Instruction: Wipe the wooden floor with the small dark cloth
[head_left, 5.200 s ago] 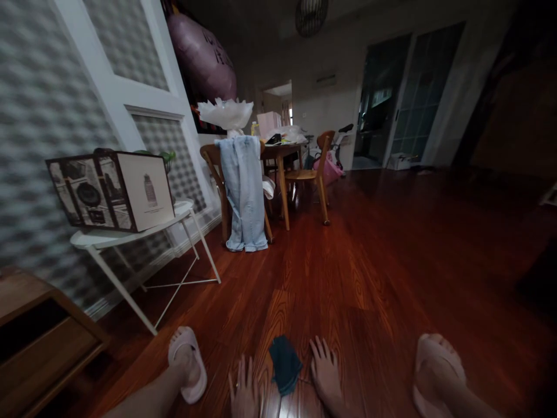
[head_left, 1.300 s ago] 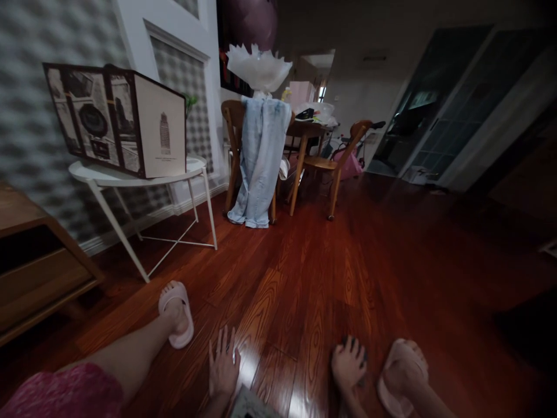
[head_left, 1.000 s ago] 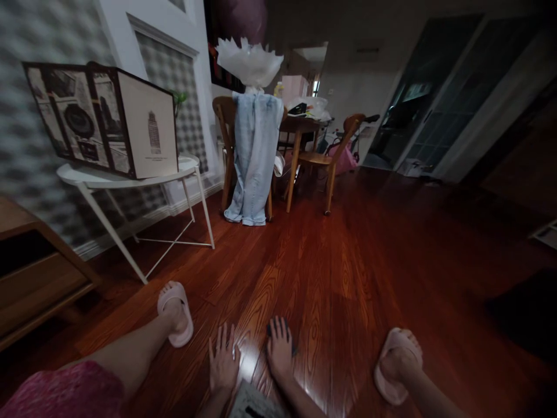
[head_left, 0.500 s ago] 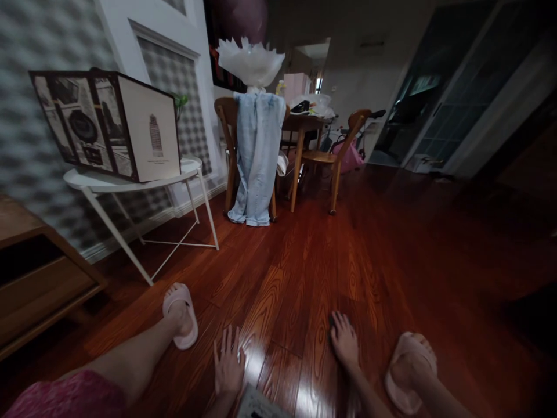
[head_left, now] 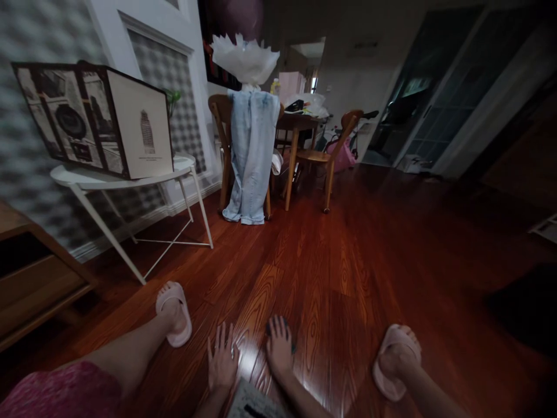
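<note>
My left hand is open over the glossy red-brown wooden floor, palm down with its fingers spread. Just right of it, my right hand is palm down over the floor, its fingers close together. Something dark shows past its fingertips and at its side; the hand covers most of it, so its kind is hidden. Between my forearms, at the bottom edge, is a grey flat-topped thing with a dark mark, partly cut off. My feet, in pale pink slippers, stand wide apart on either side.
On the left, a white side table bears a large printed box, beside a wooden cabinet. Light blue jeans hang over a chair. A wooden chair stands by the cluttered dining table. A dark shape lies at right.
My right hand has moved left across the floor, close to my left hand, and the dark thing under it has moved along. My left hand stays nearly in place. The view has shifted slightly.
</note>
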`<move>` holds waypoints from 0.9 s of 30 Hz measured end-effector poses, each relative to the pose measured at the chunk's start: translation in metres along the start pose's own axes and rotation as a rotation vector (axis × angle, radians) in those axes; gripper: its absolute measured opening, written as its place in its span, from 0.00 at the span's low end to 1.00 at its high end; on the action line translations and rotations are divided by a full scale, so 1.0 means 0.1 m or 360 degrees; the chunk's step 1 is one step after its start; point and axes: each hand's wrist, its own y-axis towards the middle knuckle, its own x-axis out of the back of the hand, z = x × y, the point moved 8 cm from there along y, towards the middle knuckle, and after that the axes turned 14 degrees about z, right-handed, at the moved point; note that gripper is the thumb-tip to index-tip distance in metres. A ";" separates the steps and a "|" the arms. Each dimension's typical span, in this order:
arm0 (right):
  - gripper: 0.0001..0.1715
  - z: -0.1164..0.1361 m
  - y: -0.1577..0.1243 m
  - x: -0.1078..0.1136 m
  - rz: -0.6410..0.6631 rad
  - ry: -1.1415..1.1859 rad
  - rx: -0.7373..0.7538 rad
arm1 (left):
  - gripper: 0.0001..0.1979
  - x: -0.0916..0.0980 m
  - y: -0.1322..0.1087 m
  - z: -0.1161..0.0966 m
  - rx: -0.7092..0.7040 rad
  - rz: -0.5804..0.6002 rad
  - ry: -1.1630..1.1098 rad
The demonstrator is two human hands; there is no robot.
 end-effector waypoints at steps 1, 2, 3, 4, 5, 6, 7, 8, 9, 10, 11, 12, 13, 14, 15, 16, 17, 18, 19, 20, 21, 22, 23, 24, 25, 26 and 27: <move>0.37 0.22 -0.02 -0.10 0.0083 0.0024 0.0149 | 0.29 -0.01 0.00 0.00 -0.0005 -0.0003 0.0010; 0.38 0.40 -0.04 -0.17 0.0150 0.0045 0.0295 | 0.29 -0.03 0.00 0.00 -0.0007 -0.0006 0.0022; 0.39 0.53 -0.07 -0.19 0.0207 0.0060 0.0441 | 0.29 -0.05 0.01 0.00 -0.0007 -0.0011 0.0031; 0.39 0.62 -0.09 -0.17 0.0264 0.0069 0.0590 | 0.29 -0.07 0.01 0.01 -0.0003 -0.0017 0.0036; 0.40 0.65 -0.10 -0.12 0.0331 0.0071 0.0738 | 0.29 -0.08 0.01 0.01 0.0001 -0.0025 0.0034; 0.41 0.62 -0.11 -0.04 0.0406 0.0062 0.0876 | 0.29 -0.10 0.01 0.02 0.0001 -0.0033 0.0029; 0.41 0.54 -0.09 0.06 0.0478 0.0044 0.0980 | 0.29 -0.11 0.01 0.02 -0.0006 -0.0042 0.0021; 0.41 0.39 -0.06 0.17 0.0530 0.0020 0.1028 | 0.29 -0.13 0.01 0.02 -0.0016 -0.0049 0.0013; 0.40 0.18 0.00 0.29 0.0540 -0.0007 0.1003 | 0.30 -0.13 0.01 0.01 -0.0026 -0.0055 0.0008; 0.39 -0.10 0.07 0.42 0.0491 -0.0033 0.0896 | 0.30 -0.13 0.01 0.01 -0.0026 -0.0059 0.0004; 0.38 -0.42 0.15 0.56 0.0388 -0.0055 0.0717 | 0.30 -0.13 0.01 0.02 -0.0016 -0.0060 -0.0001; 0.37 -0.79 0.19 0.70 0.0235 -0.0069 0.0487 | 0.29 -0.12 0.01 0.02 -0.0002 -0.0057 -0.0007; 0.36 -1.18 0.19 0.83 0.0066 -0.0080 0.0243 | 0.29 -0.11 0.01 0.02 0.0008 -0.0050 -0.0016; 0.35 -1.55 0.14 0.93 -0.0094 -0.0083 0.0004 | 0.29 -0.10 0.01 0.02 0.0012 -0.0039 -0.0028; 0.35 -1.90 0.05 1.00 -0.0251 -0.0079 -0.0226 | 0.29 -0.09 0.01 0.02 0.0011 -0.0025 -0.0041; 0.35 -2.21 -0.06 1.06 -0.0398 -0.0070 -0.0440 | 0.29 -0.08 0.01 0.02 0.0010 -0.0011 -0.0055; 0.36 -2.47 -0.19 1.09 -0.0541 -0.0056 -0.0636 | 0.29 -0.07 0.01 0.01 0.0012 0.0002 -0.0069; 0.36 -2.67 -0.31 1.11 -0.0681 -0.0037 -0.0809 | 0.29 -0.07 0.01 0.01 0.0018 0.0014 -0.0080; 0.36 -2.80 -0.41 1.12 -0.0816 -0.0014 -0.0953 | 0.29 -0.07 0.01 0.02 0.0024 0.0024 -0.0088; 0.36 -2.86 -0.47 1.12 -0.0943 0.0014 -0.1066 | 0.29 -0.08 0.01 0.02 0.0025 0.0034 -0.0094; 0.37 -2.87 -0.50 1.13 -0.1064 0.0050 -0.1156 | 0.29 -0.09 0.01 0.02 0.0022 0.0042 -0.0102; 0.37 -2.84 -0.49 1.14 -0.1176 0.0097 -0.1238 | 0.30 -0.11 0.01 0.02 0.0016 0.0050 -0.0116; 0.38 -2.77 -0.45 1.15 -0.1272 0.0153 -0.1314 | 0.30 -0.14 0.01 0.03 0.0009 0.0056 -0.0135; 0.38 -2.66 -0.38 1.17 -0.1344 0.0210 -0.1377 | 0.31 -0.18 0.02 0.04 0.0001 0.0062 -0.0151; 0.39 -2.53 -0.26 1.19 -0.1364 0.0257 -0.1412 | 0.31 -0.22 0.02 0.06 -0.0006 0.0064 -0.0161; 0.39 -2.37 -0.10 1.22 -0.1332 0.0287 -0.1411 | 0.32 -0.25 0.02 0.07 -0.0010 0.0064 -0.0165; 0.39 -2.20 0.10 1.24 -0.1258 0.0298 -0.1366 | 0.32 -0.29 0.03 0.09 -0.0017 0.0064 -0.0165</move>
